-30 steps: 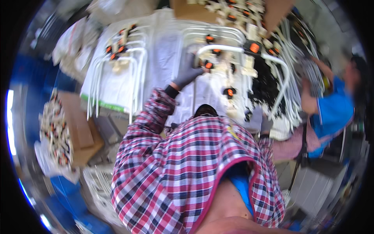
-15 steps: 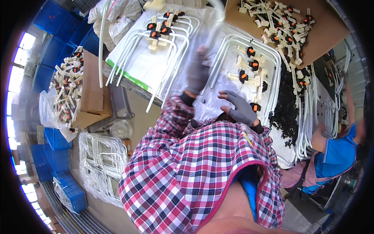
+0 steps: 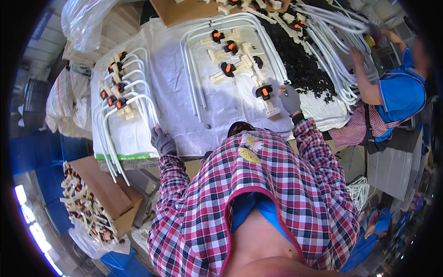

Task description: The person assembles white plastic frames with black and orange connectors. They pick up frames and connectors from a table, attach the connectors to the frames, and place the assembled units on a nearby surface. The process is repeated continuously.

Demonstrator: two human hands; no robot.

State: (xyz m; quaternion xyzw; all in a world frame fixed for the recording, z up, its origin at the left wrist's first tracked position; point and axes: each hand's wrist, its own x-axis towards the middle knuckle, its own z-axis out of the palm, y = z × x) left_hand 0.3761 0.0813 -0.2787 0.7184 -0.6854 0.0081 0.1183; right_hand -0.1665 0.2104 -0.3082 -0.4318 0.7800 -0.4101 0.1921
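On the left of the table lie several white bent tubes (image 3: 146, 94), fitted with cream plastic brackets with black and orange knobs (image 3: 121, 102). My left hand (image 3: 164, 142), in a grey glove with bare fingertips, is closed at the near end of one of these tubes. Its fingers are partly hidden. Another set of white bent tubes (image 3: 272, 51) is nested to the right. At their near right end is my gloved right hand (image 3: 290, 99), fingers closed around a tube end. Loose cream brackets (image 3: 228, 69) lie inside that set's bend, one (image 3: 265, 94) close beside my right hand.
Small black parts (image 3: 309, 74) are heaped on the right. Beyond them a co-worker in blue (image 3: 397, 97) handles more white tubes (image 3: 327, 41). Cardboard boxes of brackets stand at the far edge (image 3: 173, 11) and lower left (image 3: 104, 187). White sacks (image 3: 69, 104) sit at left.
The view has shifted. My left hand has come back from its blurred reach over the table to the left tubes. My right hand has moved right, to the nested tubes' ends.
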